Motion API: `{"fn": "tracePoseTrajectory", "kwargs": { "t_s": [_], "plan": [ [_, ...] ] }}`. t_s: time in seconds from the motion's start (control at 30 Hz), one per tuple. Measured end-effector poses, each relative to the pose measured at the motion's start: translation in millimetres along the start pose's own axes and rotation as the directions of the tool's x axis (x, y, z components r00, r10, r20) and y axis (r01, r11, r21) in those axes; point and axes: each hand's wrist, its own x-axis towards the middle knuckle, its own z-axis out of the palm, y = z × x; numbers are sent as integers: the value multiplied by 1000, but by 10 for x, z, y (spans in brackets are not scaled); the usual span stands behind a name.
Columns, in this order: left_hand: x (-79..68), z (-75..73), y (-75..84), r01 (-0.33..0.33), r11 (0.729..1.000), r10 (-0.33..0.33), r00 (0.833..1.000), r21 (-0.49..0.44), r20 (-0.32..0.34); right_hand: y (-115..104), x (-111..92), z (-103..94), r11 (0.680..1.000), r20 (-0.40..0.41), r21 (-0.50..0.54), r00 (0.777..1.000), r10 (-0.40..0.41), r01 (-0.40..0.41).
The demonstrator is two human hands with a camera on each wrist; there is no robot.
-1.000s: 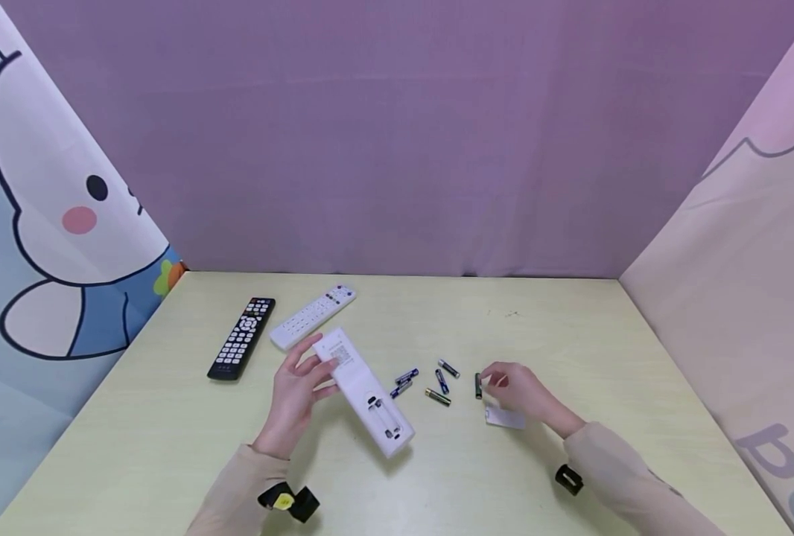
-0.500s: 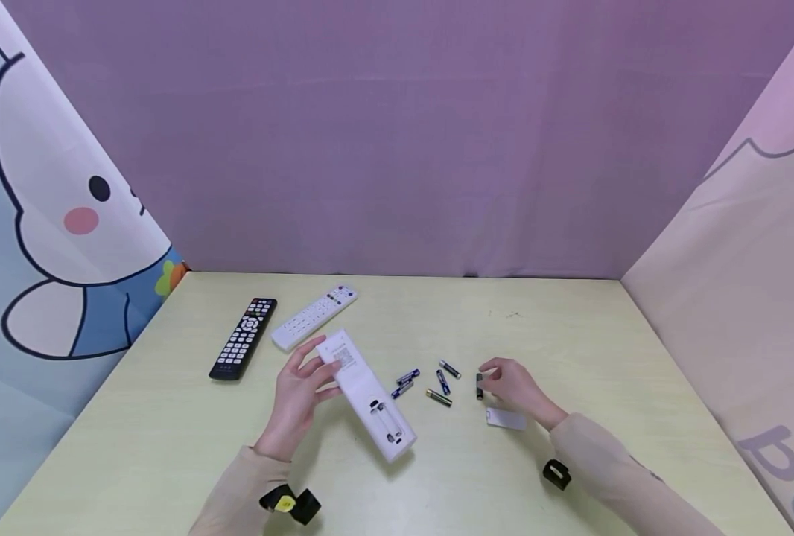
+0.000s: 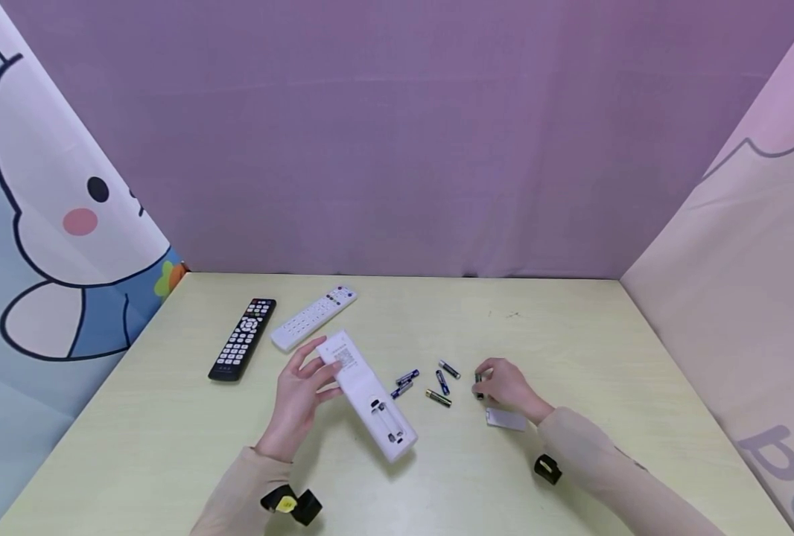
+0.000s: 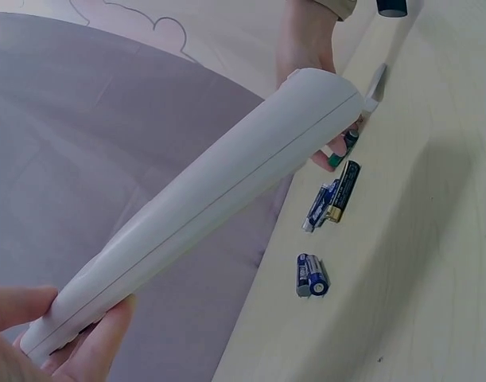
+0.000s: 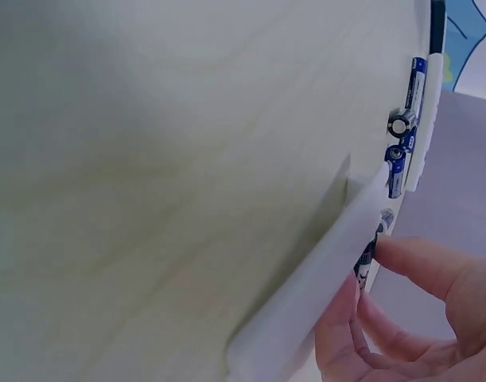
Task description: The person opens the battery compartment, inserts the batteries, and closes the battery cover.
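Observation:
My left hand [image 3: 296,406] grips the upper end of a white remote control [image 3: 363,391], held tilted over the table with its back facing up. The remote's battery compartment [image 3: 386,423] is uncovered and holds no batteries. In the left wrist view the remote's side [image 4: 195,187] shows, with thumb and fingers on its near end. My right hand [image 3: 507,383] pinches a dark green battery [image 3: 479,387] at the tabletop; the fingers partly hide this battery [image 5: 365,261] in the right wrist view. Just in front of that hand lies the white battery cover [image 3: 506,419].
Several loose batteries lie mid-table, including a black-and-gold battery [image 3: 439,398] and a blue battery [image 3: 442,382]. A black remote [image 3: 243,339] and another white remote [image 3: 313,318] lie at the back left. A purple curtain [image 3: 397,149] stands behind the table [image 3: 571,320].
My right hand has shifted slightly left, its fingers closing round the dark green battery. The battery cover is now more exposed. My left hand and its remote have barely moved.

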Motion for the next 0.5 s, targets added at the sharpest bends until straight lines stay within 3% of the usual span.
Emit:
{"fn": "tracePoseTrajectory", "kwargs": {
  "t_s": [0.3, 0.5],
  "plan": [
    [-5, 10, -9, -18, 1000, 18, 1000, -11, 6, -22, 18, 18, 996, -27, -65, 998, -60, 58],
    [-2, 16, -8, -12, 1000, 12, 1000, -12, 14, -15, 28, 21, 998, -31, 35, 998, -53, 54]
  ]
}}
